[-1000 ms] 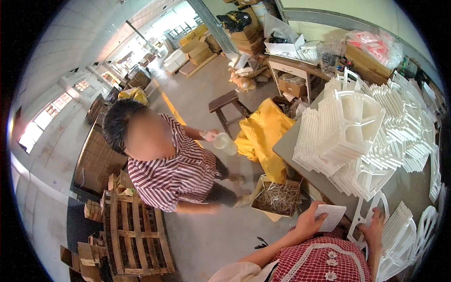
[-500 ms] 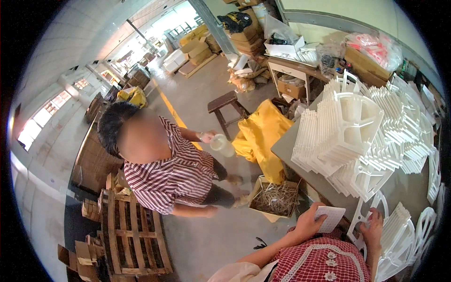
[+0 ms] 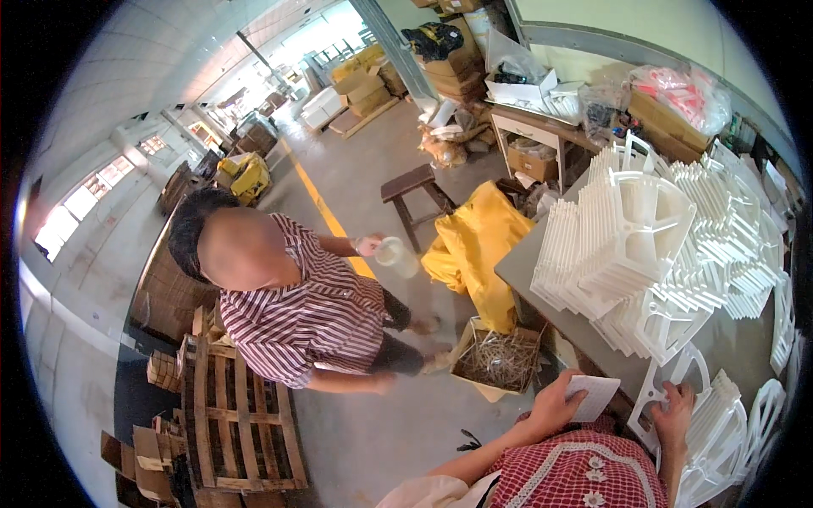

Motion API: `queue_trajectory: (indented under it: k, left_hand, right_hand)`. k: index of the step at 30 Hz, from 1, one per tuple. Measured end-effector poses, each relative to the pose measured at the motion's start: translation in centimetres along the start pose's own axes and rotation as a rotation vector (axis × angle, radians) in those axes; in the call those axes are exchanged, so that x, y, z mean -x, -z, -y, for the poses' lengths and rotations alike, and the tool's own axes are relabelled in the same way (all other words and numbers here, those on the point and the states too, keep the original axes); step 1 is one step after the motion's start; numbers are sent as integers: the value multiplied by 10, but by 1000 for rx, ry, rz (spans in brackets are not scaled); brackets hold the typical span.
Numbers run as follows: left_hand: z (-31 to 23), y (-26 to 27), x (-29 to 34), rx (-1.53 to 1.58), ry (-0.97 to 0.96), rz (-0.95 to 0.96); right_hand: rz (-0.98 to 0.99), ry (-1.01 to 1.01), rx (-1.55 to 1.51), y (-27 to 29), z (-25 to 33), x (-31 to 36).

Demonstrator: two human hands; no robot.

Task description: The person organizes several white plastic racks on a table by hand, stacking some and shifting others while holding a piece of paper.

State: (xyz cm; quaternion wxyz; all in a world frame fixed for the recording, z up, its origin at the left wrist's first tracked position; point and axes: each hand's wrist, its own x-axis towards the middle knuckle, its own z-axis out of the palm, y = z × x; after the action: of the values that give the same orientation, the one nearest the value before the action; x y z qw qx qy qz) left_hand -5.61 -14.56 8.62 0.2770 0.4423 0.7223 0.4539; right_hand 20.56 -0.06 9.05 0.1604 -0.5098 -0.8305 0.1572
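My left hand (image 3: 555, 408) is closed on a small white sheet (image 3: 600, 398) marked with a fine grid, its thumb lying across the front. On the right, my right hand (image 3: 675, 413) grips a white plastic frame (image 3: 648, 396) with large openings, at the near edge of the table. Its fingers bend over the frame's edge. Just right of that hand stands a row of similar white frames (image 3: 718, 423). A large heap of stacked white frames (image 3: 627, 229) covers much of the table (image 3: 529, 258) beyond.
A person in a striped shirt (image 3: 313, 317) stands at left, holding a translucent jug (image 3: 396, 256). Below the table's left edge sit a carton of thin scraps (image 3: 495, 360) and a yellow sack (image 3: 483, 245). A wooden stool (image 3: 415, 190) and a slatted pallet (image 3: 241, 419) are on the floor.
The view has shifted slightly. My hands keep the same holds on the sheet and the frame. The person's head has moved a little to the left.
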Motion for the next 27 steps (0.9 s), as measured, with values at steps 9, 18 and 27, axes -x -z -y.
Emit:
queue_trajectory:
  k: [9, 18, 27]
  left_hand:
    - [2, -5, 3, 16, -11, 14]
    - [14, -17, 19, -34, 45, 3]
    - [-23, -27, 36, -75, 153, -74]
  right_hand:
    - [-14, -19, 10, 3, 0, 6]
    - [-28, -1, -63, 14, 0, 15]
    - [-11, 20, -70, 62, -6, 11]
